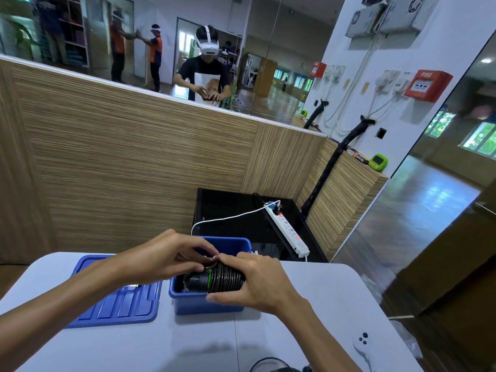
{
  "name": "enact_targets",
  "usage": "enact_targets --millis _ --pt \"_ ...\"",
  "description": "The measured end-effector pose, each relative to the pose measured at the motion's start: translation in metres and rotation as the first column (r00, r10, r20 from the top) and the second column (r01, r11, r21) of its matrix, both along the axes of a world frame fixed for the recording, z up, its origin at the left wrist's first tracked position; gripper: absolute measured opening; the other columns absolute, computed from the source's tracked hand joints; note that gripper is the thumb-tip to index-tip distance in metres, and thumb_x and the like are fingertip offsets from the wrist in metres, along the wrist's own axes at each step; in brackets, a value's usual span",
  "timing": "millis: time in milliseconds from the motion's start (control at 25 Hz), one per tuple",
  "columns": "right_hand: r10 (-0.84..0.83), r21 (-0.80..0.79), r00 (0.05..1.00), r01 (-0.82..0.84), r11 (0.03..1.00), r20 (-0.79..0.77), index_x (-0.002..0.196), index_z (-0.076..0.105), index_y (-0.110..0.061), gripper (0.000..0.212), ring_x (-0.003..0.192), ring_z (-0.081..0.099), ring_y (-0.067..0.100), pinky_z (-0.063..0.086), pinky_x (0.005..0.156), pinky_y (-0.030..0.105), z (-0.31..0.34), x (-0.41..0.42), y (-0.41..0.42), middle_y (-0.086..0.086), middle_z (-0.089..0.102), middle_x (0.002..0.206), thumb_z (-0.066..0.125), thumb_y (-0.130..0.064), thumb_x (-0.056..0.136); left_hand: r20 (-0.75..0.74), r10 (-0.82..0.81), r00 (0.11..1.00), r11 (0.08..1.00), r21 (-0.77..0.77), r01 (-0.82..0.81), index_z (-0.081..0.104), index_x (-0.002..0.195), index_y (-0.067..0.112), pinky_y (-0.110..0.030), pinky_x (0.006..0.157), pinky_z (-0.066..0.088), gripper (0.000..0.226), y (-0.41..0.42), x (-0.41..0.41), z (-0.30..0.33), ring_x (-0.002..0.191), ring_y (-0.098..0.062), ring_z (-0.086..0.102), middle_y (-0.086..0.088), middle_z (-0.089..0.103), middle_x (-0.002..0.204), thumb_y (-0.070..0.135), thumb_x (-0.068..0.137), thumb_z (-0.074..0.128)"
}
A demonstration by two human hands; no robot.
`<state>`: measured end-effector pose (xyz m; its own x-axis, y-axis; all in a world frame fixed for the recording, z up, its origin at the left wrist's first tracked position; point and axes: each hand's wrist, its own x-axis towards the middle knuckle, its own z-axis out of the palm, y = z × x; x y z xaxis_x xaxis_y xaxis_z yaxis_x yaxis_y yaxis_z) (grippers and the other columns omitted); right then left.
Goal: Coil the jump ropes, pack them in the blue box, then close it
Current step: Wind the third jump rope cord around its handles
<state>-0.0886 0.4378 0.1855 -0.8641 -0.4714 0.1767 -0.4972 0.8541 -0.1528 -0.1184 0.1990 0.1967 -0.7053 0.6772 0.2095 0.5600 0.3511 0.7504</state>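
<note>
Risk: coiled jump rope (224,277), gripped by right hand (257,280) and pinched by left hand (171,253) over blue box (204,304), could unwind if fingers loosen; lid (118,296) at 9 o'clock.

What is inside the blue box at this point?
A coiled jump rope with black handles sits at the blue box opening, held by the left hand and right hand. Anything beneath it, and the box floor, is covered.
</note>
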Motion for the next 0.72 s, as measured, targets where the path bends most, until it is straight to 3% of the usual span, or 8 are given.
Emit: enact_targets --millis 240,440,600,720 --pt "0.022 -0.018 0.999 -0.022 1.0 0.026 0.136 0.045 -0.049 0.069 0.085 0.057 0.006 0.045 0.07 0.027 0.0 0.0 0.0 -0.013 0.059 0.093 0.054 -0.082 0.076 0.018 -0.025 1.0 0.998 -0.054 0.026 0.071 0.116 0.023 -0.02 0.094 0.051 0.041 -0.006 -0.002 0.002 0.106 0.001 0.065 0.019 0.071 0.109 -0.006 0.089 0.06" --pt "0.008 -0.019 1.0 -0.008 1.0 0.022 0.14 0.045 -0.047 0.076 0.092 0.058 0.006 0.047 0.075 0.029 0.001 -0.004 0.002 -0.014 0.062 0.1 0.052 -0.085 0.074 -0.041 -0.011 0.999 1.0 -0.019 0.01 0.072 0.115 0.026 -0.021 0.099 0.049 0.037 -0.008 -0.005 -0.005 0.129 0.002 0.046 0.014 0.064 0.125 0.0 0.091 0.061" --pt "0.013 -0.065 1.0 -0.011 0.998 0.02 0.138 0.049 -0.046 0.078 0.087 0.059 0.006 0.05 0.075 0.031 -0.006 -0.002 0.004 -0.013 0.062 0.095 0.052 -0.085 0.071 -0.149 -0.015 0.989 0.994 -0.107 -0.001 0.069 0.117 0.03 -0.016 0.1 0.045 0.034 -0.006 -0.003 -0.008 0.124 0.012 0.046 0.02 0.06 0.128 0.007 0.094 0.06" --pt "0.03 -0.079 1.0 -0.031 0.996 -0.004 0.136 0.053 -0.044 0.075 0.082 0.058 0.005 0.048 0.07 0.027 -0.008 -0.003 0.005 -0.013 0.062 0.092 0.055 -0.083 0.072 -0.215 -0.035 0.976 0.98 -0.197 -0.008 0.063 0.122 0.038 -0.018 0.092 0.05 0.036 -0.009 -0.004 -0.008 0.115 0.007 0.057 0.03 0.059 0.125 0.015 0.096 0.059"
